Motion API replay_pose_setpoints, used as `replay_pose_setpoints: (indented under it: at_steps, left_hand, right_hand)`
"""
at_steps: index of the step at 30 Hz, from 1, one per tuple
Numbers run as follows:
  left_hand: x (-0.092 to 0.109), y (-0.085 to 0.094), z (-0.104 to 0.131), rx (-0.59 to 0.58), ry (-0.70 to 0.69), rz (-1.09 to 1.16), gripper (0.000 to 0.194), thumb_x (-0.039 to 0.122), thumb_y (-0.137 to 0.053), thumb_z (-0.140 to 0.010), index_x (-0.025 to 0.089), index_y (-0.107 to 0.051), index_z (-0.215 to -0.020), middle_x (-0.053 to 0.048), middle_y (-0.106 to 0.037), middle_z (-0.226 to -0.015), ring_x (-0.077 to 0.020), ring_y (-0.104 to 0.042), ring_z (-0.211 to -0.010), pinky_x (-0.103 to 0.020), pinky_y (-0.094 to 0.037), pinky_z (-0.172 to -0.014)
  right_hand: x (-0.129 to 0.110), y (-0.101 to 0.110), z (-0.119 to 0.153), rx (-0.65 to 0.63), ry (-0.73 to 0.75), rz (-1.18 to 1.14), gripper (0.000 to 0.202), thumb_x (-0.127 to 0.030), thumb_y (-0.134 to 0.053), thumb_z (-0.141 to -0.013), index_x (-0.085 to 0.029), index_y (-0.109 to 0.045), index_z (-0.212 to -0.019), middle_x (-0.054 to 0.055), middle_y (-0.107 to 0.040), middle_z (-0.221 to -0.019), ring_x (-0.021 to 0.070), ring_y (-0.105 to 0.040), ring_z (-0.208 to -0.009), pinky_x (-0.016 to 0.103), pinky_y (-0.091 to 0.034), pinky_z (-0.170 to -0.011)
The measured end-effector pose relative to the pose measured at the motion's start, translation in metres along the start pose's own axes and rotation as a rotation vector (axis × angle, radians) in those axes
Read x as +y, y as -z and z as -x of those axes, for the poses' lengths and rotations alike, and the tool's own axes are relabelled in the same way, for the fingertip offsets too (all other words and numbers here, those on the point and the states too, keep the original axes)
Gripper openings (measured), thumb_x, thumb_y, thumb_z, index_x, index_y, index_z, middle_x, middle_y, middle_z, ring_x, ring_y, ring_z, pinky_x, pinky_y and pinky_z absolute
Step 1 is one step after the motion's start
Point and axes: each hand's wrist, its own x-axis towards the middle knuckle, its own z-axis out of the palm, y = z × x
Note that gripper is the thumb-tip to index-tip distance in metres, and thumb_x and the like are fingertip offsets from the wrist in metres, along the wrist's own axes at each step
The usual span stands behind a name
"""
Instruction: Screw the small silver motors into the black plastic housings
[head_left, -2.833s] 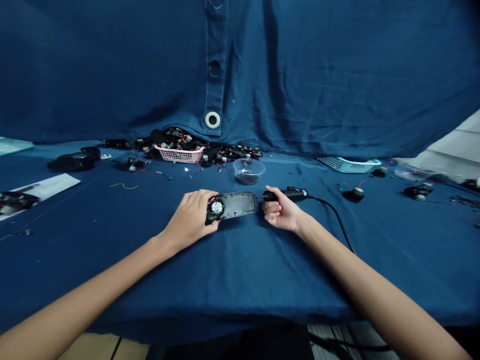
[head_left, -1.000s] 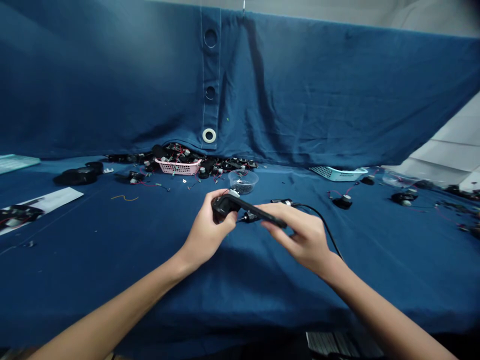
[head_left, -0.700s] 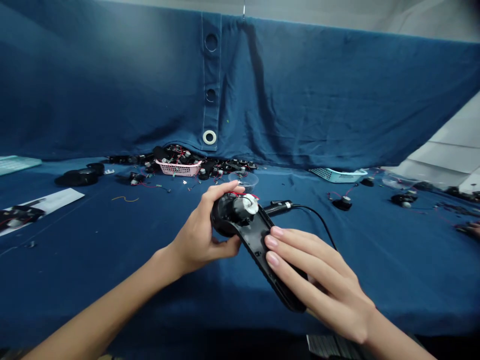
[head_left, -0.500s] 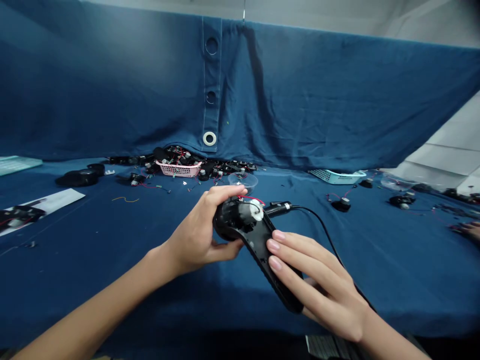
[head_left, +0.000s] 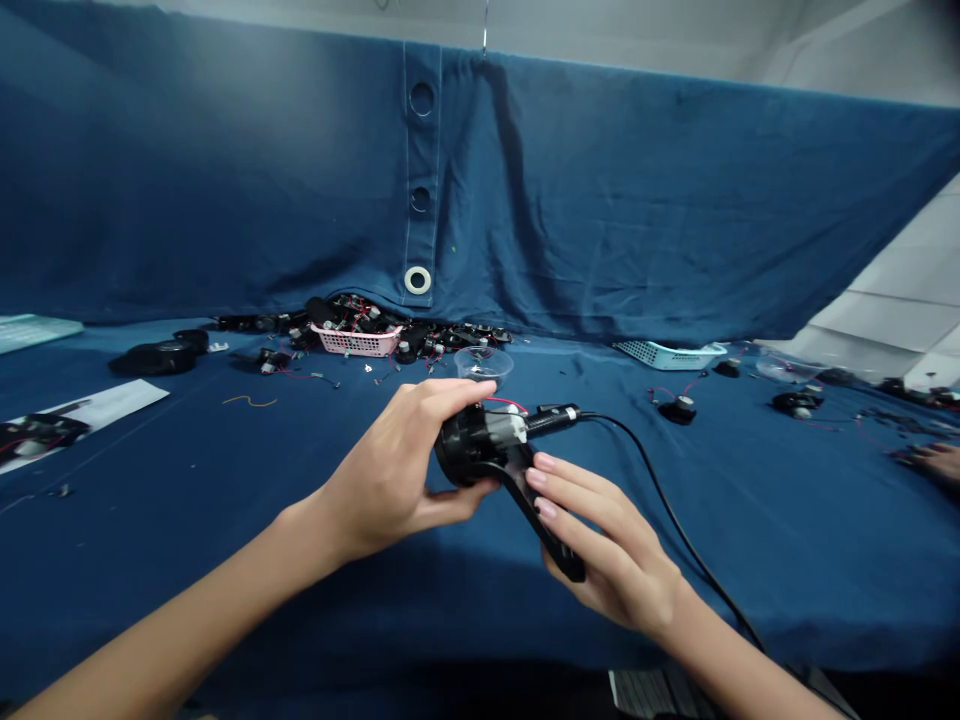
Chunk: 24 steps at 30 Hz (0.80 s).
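Note:
Both hands hold up a black plastic housing half (head_left: 541, 515) with a rounded head and a straight handle. A silver motor with a white end piece (head_left: 513, 428) sits in its head, with a red wire beside it. My left hand (head_left: 397, 465) is closed around the head, thumb below and fingers above. My right hand (head_left: 611, 535) grips the handle, fingertips on its inner face. Just behind the housing shows a black cylindrical tool (head_left: 553, 420) with a black cable (head_left: 652, 470); whether it touches the housing, I cannot tell.
A pink basket (head_left: 360, 342) heaped with wired black parts stands at the back. Behind my hands is a clear round dish (head_left: 484, 362). A light blue basket (head_left: 671, 355) stands back right. Black shells (head_left: 154, 358) lie left. Another person's hand (head_left: 941, 460) shows at the right edge.
The housing has tilted so its inner face shows less and its handle end has risen. My right hand has moved slightly left and up with it. Both hands keep their hold.

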Motion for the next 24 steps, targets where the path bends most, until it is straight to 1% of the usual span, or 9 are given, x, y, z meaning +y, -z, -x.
replay_pose_setpoints:
  at_steps: [3,6,10,11,14,17,19,21,24]
  left_hand:
    - [-0.002,-0.004,0.0,-0.017,0.024,-0.005,0.069,0.033,-0.068,-0.088,0.027,-0.031,-0.145,-0.01,-0.055,-0.136,-0.0261,-0.055,-0.125,-0.043,-0.045,-0.106]
    - [-0.006,-0.011,0.005,-0.113,0.178,-0.001,0.083,0.045,-0.066,-0.088,0.028,-0.017,-0.153,-0.012,-0.042,-0.151,-0.0292,-0.049,-0.132,-0.046,-0.043,-0.11]
    - [-0.014,-0.021,0.02,-0.262,0.415,-0.01,0.083,0.054,-0.056,-0.092,0.032,-0.009,-0.157,-0.01,-0.016,-0.164,-0.0333,-0.04,-0.14,-0.052,-0.04,-0.113]
    - [-0.017,-0.022,0.024,-0.284,0.459,-0.013,0.078,0.054,-0.053,-0.093,0.032,-0.012,-0.156,-0.009,-0.016,-0.164,-0.0338,-0.04,-0.14,-0.053,-0.039,-0.112]
    - [-0.029,-0.026,0.034,-0.314,0.524,-0.015,0.066,0.053,-0.049,-0.095,0.032,-0.025,-0.153,-0.009,-0.021,-0.162,-0.0334,-0.042,-0.138,-0.054,-0.038,-0.113]
    - [-0.05,-0.036,0.041,-0.353,0.542,-0.018,0.057,0.051,-0.048,-0.096,0.027,-0.038,-0.147,-0.011,-0.033,-0.157,-0.0318,-0.046,-0.135,-0.055,-0.038,-0.112]
    - [-0.068,-0.046,0.046,-0.399,0.558,-0.044,0.052,0.048,-0.048,-0.096,0.023,-0.045,-0.142,-0.012,-0.041,-0.151,-0.0314,-0.05,-0.131,-0.055,-0.04,-0.109]
    - [-0.084,-0.057,0.052,-0.436,0.562,-0.094,0.048,0.044,-0.047,-0.097,0.02,-0.048,-0.139,-0.014,-0.045,-0.147,-0.0307,-0.054,-0.125,-0.054,-0.042,-0.106]
    - [-0.102,-0.072,0.062,-0.459,0.528,-0.148,0.041,0.039,-0.046,-0.099,0.018,-0.05,-0.134,-0.013,-0.051,-0.14,-0.0286,-0.055,-0.123,-0.05,-0.043,-0.104]
  right_hand:
    - [0.003,-0.006,0.003,0.009,-0.027,-0.022,0.074,-0.001,-0.06,-0.081,-0.014,-0.037,-0.151,0.019,-0.066,-0.128,0.0278,-0.054,-0.132,0.045,-0.057,-0.1]
    - [0.011,-0.013,0.01,0.014,-0.195,0.033,0.073,-0.002,-0.054,-0.086,-0.021,-0.034,-0.153,0.012,-0.061,-0.137,0.0231,-0.058,-0.128,0.038,-0.054,-0.105]
    - [0.042,-0.018,0.023,0.138,-0.504,0.248,0.055,-0.011,-0.054,-0.092,-0.028,-0.049,-0.144,0.006,-0.068,-0.127,0.0185,-0.073,-0.101,0.024,-0.059,-0.084]
    - [0.055,-0.017,0.026,0.137,-0.58,0.309,0.047,-0.016,-0.055,-0.093,-0.027,-0.054,-0.139,0.006,-0.07,-0.124,0.0189,-0.074,-0.096,0.023,-0.059,-0.079]
    - [0.111,-0.012,0.034,0.03,-0.739,0.416,0.038,-0.028,-0.049,-0.097,-0.021,-0.059,-0.133,0.009,-0.071,-0.122,0.0248,-0.072,-0.103,0.032,-0.056,-0.088]
    - [0.178,-0.017,0.042,-0.243,-0.85,0.455,0.044,-0.028,-0.039,-0.1,-0.016,-0.052,-0.141,0.014,-0.069,-0.124,0.0276,-0.07,-0.107,0.036,-0.052,-0.094]
    - [0.221,-0.029,0.048,-0.45,-0.889,0.454,0.045,-0.024,-0.036,-0.1,-0.014,-0.051,-0.141,0.016,-0.067,-0.127,0.029,-0.067,-0.112,0.038,-0.049,-0.097]
    - [0.257,-0.047,0.054,-0.538,-0.877,0.421,0.044,-0.02,-0.036,-0.1,-0.016,-0.053,-0.14,0.015,-0.058,-0.14,0.0279,-0.061,-0.123,0.037,-0.045,-0.104]
    - [0.303,-0.079,0.059,-0.641,-0.877,0.392,0.042,-0.017,-0.038,-0.099,-0.015,-0.056,-0.137,0.017,-0.055,-0.141,0.0267,-0.061,-0.122,0.038,-0.045,-0.104]
